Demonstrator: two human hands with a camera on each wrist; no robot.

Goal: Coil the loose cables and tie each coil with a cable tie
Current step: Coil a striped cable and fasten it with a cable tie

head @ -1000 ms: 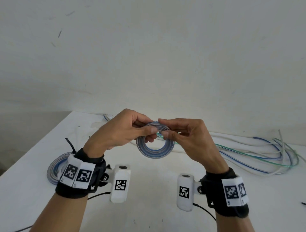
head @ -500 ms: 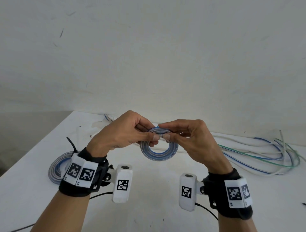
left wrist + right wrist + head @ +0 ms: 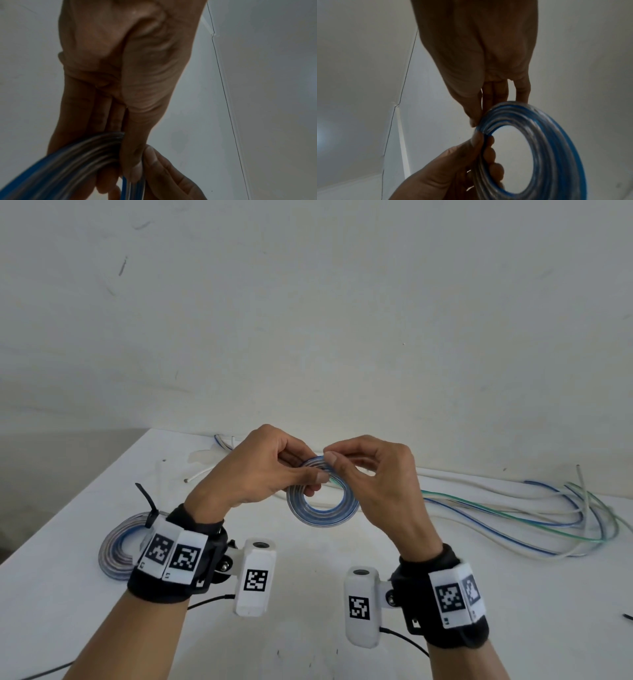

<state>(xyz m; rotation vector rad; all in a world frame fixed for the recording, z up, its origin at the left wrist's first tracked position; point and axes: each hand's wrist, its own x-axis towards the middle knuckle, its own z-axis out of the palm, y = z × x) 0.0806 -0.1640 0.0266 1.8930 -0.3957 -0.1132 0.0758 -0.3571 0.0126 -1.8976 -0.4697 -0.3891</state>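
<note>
Still both hands (image 3: 329, 474) pinch the coil (image 3: 322, 508) — unchanged.

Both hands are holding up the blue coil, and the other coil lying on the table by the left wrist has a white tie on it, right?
Not quite. The tie on the finished coil is black, as the head view shows. Left hand and right hand do hold the blue coil.

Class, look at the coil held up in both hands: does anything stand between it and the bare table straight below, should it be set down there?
Nothing visible does. The coil hangs between the left hand and right hand, above bare table.
</note>
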